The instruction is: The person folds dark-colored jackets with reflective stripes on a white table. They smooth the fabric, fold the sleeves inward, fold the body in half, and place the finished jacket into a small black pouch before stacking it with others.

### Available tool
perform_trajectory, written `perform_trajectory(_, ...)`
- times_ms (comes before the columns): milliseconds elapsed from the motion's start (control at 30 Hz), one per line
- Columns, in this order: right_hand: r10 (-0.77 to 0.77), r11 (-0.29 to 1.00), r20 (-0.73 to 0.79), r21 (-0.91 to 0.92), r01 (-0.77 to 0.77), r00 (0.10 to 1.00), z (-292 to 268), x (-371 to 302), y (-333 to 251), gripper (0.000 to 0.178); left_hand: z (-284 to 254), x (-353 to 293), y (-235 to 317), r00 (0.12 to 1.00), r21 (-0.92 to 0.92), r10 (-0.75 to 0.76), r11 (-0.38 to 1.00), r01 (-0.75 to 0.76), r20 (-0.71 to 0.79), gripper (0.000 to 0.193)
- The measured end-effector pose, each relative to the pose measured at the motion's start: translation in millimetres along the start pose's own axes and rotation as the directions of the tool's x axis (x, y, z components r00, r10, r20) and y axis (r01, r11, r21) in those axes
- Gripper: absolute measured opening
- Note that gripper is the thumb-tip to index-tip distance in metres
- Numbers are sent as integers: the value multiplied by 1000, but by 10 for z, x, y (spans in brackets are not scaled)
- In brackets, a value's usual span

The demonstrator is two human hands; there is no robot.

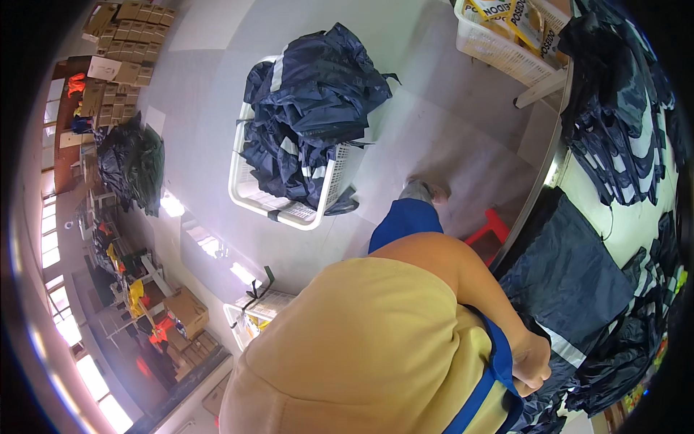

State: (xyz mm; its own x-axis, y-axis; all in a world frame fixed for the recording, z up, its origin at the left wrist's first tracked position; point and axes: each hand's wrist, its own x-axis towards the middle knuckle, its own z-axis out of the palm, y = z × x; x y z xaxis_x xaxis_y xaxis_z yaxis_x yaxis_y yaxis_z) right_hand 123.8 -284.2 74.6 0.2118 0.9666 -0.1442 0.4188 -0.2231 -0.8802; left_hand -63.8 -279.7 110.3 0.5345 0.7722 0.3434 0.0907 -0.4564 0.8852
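Note:
My left hand (531, 363) is at the near edge of the table, with its fingers curled closed. What it holds, if anything, is hidden behind the fingers. Beside it lies a dark navy garment (570, 257), spread fairly flat, with a pale reflective stripe (562, 344) close to my knuckles. More crumpled dark garments (614, 369) with silvery stripes lie further along the tabletop. My right hand does not show; my yellow-sleeved shoulder and a blue strap (470, 402) fill the lower middle.
A white plastic basket (237, 170) heaped with dark striped garments (318, 87) stands on the floor. Folded garments (614, 137) are piled on the table's far part. A red stool (494, 228) sits by the table edge; another white basket (499, 61) holds yellow-and-white packages.

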Motion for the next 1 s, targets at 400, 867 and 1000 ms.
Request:
perform_trajectory(400,-7,979,-79,201,23,997,-77,-134,-691,31,-235,-95,-161,830,-331,-307,930,158,-466,45)
perform_trajectory(867,-2,836,-36,548,22,999,68,-453,-1112,16,-845,4,137,934,-237,-126,970,46,-333,39)
perform_trajectory(1000,-60,871,-84,482,94,995,137,-550,-1141,19,-935,91,243,926,-268,-346,916,299,-149,37)
